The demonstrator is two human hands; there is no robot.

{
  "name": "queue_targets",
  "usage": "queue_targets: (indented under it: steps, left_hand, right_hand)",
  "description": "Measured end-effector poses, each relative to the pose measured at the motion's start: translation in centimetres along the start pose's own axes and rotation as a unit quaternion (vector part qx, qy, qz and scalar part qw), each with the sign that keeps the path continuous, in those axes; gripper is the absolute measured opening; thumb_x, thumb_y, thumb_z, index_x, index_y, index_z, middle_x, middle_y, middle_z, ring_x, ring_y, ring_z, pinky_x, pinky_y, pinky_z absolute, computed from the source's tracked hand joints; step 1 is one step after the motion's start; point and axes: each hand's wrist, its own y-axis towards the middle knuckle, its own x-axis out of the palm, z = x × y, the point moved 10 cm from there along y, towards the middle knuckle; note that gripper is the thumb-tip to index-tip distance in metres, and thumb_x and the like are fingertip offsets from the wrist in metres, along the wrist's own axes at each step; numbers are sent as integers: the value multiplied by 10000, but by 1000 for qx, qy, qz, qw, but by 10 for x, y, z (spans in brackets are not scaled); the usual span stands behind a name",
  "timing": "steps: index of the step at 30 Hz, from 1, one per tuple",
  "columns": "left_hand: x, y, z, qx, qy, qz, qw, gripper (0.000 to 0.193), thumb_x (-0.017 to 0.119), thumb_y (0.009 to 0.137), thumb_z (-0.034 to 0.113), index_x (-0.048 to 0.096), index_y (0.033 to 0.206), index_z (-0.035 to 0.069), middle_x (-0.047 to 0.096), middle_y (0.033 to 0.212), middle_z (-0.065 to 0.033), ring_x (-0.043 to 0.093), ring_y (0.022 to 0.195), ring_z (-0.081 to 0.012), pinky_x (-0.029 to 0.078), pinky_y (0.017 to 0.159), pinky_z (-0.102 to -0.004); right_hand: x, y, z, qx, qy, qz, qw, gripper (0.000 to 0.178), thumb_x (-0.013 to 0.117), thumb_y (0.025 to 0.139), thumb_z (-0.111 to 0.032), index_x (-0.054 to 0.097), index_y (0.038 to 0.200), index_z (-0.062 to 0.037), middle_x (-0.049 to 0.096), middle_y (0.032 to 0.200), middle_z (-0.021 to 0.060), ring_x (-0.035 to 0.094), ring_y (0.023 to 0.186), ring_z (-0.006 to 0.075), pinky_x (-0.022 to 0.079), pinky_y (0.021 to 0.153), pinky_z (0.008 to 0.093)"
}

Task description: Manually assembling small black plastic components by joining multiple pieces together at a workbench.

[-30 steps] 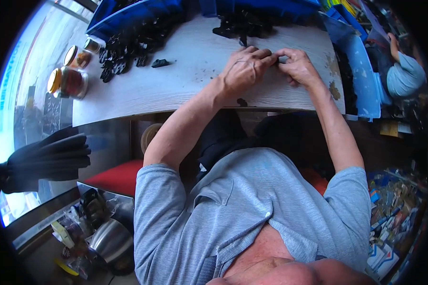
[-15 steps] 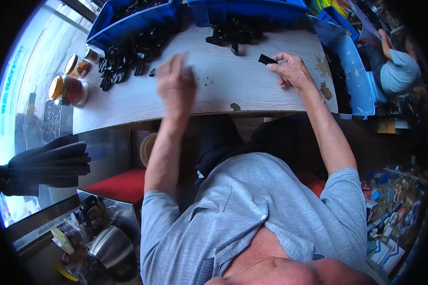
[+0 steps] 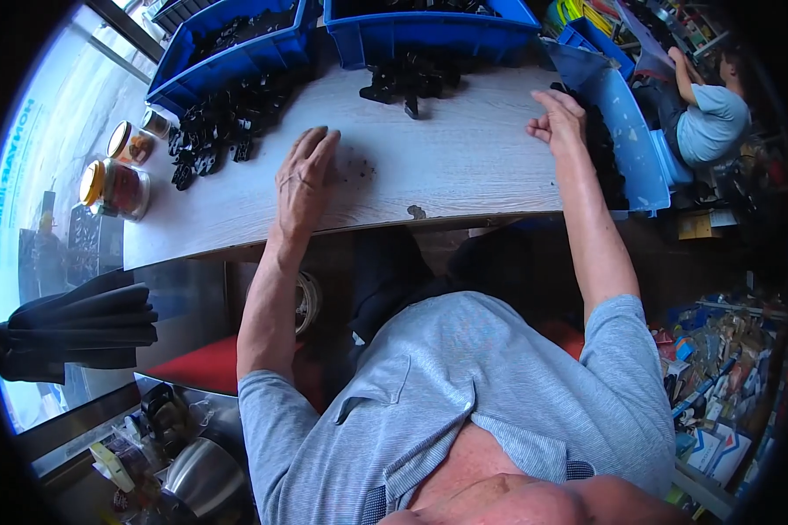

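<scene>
Far left: jars (image 3: 114, 188) by the table's (image 3: 473, 166) edge. Next, left pile (image 3: 223, 118), black parts, in front of the left blue bin (image 3: 236, 59); long axis slants from upper right down to lower left, toward the jars.

Left hand (image 3: 305, 179): just right of that pile, apart from it, back up, fingers near together and pointing away from the body. Pads hidden, cannot tell if it pinches anything. The pile lies to its left and slightly beyond the fingertips; left hand clearly nearer it than the right.

Middle pile (image 3: 403, 77): black parts in front of the middle blue bin (image 3: 429, 39), between the hands and farther from the body. One part (image 3: 411, 107) at its near edge, long axis roughly toward the body; left hand looks slightly nearer.

Right hand (image 3: 559, 122): fingers loosely spread, no part visible in them, beside the pale bin (image 3: 635, 131). Black parts in that bin lie right of the hand.
</scene>
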Motion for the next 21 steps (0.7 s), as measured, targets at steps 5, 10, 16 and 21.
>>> queue_targets:
  steps: [5, 10, 16, 21]
  left_hand:
    - [-7, 0, -14, -81, 38, 74, 993, 336, 699, 888, 68, 674, 1223, 65, 686, 1221, -164, 609, 1216, -359, 511, 1005, -448]
    - [-2, 2, -15, -84, 26, 77, 993, 268, 688, 932, 158, 688, 1181, 57, 718, 1125, -147, 630, 1149, -372, 514, 957, -456]
    - [-17, 8, -16, -84, 72, 157, 981, 212, 705, 915, 165, 717, 1103, 66, 735, 1034, -117, 663, 989, -331, 517, 909, -426]
    - [-6, 11, -16, -87, -21, 118, 989, 140, 719, 883, 134, 718, 1003, 63, 728, 981, -99, 661, 925, -325, 518, 857, -423]
  right_hand:
    - [63, -16, 1, -6, -81, -139, 987, 492, 828, 823, -193, 637, 1261, -74, 593, 683, 55, 623, 523, 155, 584, 495, 319]
    - [111, -25, -3, -27, -172, -186, 967, 537, 834, 805, -182, 640, 1299, -96, 680, 774, 115, 626, 517, 158, 561, 450, 312]
    - [139, -32, -14, -89, -291, -172, 937, 453, 804, 824, -228, 696, 1256, -147, 721, 827, 89, 643, 544, 137, 546, 466, 281]
    - [136, -23, -7, -88, -297, -165, 937, 414, 809, 823, -261, 701, 1185, -90, 683, 781, 74, 610, 521, 124, 525, 449, 274]
